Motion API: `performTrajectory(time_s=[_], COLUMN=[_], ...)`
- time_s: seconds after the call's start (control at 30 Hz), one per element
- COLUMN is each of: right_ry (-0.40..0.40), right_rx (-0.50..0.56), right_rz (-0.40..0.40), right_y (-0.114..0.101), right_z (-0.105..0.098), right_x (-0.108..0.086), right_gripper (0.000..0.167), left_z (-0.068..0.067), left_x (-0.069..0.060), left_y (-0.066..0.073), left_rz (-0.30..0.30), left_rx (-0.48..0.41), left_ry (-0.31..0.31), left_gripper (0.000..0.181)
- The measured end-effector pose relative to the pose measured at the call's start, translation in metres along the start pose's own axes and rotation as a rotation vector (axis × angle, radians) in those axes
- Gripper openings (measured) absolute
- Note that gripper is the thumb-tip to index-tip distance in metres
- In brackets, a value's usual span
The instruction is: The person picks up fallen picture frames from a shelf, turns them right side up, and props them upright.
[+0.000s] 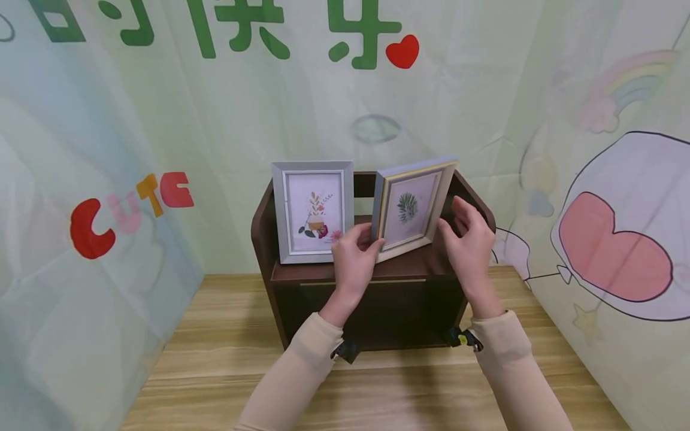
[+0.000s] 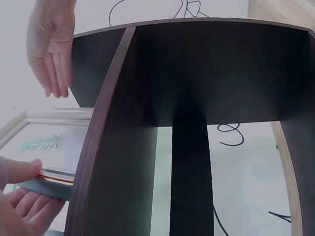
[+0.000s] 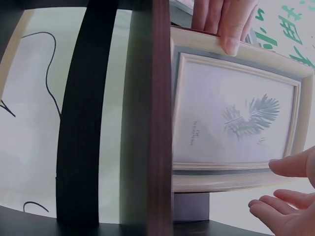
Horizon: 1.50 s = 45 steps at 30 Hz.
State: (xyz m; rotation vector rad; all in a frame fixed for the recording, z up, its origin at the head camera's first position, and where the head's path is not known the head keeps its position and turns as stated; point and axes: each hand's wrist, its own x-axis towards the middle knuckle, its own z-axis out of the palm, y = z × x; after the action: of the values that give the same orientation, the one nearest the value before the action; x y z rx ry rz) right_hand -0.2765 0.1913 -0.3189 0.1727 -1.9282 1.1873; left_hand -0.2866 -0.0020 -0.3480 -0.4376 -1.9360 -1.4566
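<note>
A cream picture frame [image 1: 408, 206] with a green leaf print stands turned at an angle on the right of a dark brown shelf [image 1: 401, 270]. My left hand [image 1: 353, 263] pinches its left edge, thumb in front and fingers behind, as the left wrist view also shows. Beside the frame's right edge is my right hand [image 1: 471, 245], fingers loosely bent and holding nothing; whether its thumb touches the frame I cannot tell. Left of the leaf print, a grey-white picture frame [image 1: 317, 179] with a flower print stands upright on the same shelf, its lower right corner partly behind my left hand.
The shelf's raised side panels [image 1: 264, 224] flank both frames, and an open compartment [image 2: 182, 73] lies below. It stands on a wood-grain table [image 1: 226, 335]. Behind and at the sides hangs a printed cloth [image 1: 226, 120].
</note>
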Motion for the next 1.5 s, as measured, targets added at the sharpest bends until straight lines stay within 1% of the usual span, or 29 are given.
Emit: performTrajectory(time_s=[0.17, 0.33, 0.43, 0.57, 0.7, 0.83, 0.93, 1.13, 1.27, 1.4, 1.5], right_ry=[0.042, 0.074, 0.082, 0.08, 0.068, 0.032, -0.007, -0.102, -0.177, -0.242, -0.271], right_rx=[0.008, 0.064, 0.092, 0.091, 0.081, 0.113, 0.149, 0.145, 0.17, 0.226, 0.244], right_rz=[-0.036, -0.06, -0.072, -0.093, -0.13, -0.173, -0.213, -0.353, -0.441, -0.481, -0.475], right_y=[-0.006, -0.009, -0.012, -0.016, -0.032, -0.055, -0.064, -0.073, -0.076, -0.077, -0.078], right_z=[-0.003, -0.005, -0.006, -0.007, -0.009, -0.012, -0.013, -0.012, -0.01, -0.007, -0.004], right_x=[0.006, 0.014, 0.018, 0.024, 0.028, 0.031, 0.034, 0.042, 0.044, 0.046, 0.046], right_gripper=[0.043, 0.04, 0.039, 0.039, 0.038, 0.039, 0.04, 0.041, 0.043, 0.046, 0.047], left_z=[0.003, 0.006, 0.008, 0.01, 0.013, 0.016, 0.018, 0.02, 0.021, 0.021, 0.023], left_x=[-0.002, -0.005, -0.006, -0.008, -0.011, -0.013, -0.015, -0.016, -0.016, -0.017, -0.018], left_y=[-0.001, 0.0, 0.0, 0.001, 0.002, 0.002, 0.003, 0.004, 0.006, 0.006, 0.007], left_rz=[0.035, 0.051, 0.055, 0.05, 0.05, 0.057, 0.068, 0.103, 0.118, 0.124, 0.128], left_rx=[-0.014, -0.026, -0.031, -0.028, -0.005, 0.005, 0.011, 0.025, 0.029, 0.049, 0.063], left_ry=[0.027, 0.051, 0.065, 0.081, 0.101, 0.123, 0.137, 0.163, 0.177, 0.186, 0.193], left_gripper=[0.025, 0.026, 0.026, 0.026, 0.027, 0.027, 0.026, 0.024, 0.024, 0.025, 0.024])
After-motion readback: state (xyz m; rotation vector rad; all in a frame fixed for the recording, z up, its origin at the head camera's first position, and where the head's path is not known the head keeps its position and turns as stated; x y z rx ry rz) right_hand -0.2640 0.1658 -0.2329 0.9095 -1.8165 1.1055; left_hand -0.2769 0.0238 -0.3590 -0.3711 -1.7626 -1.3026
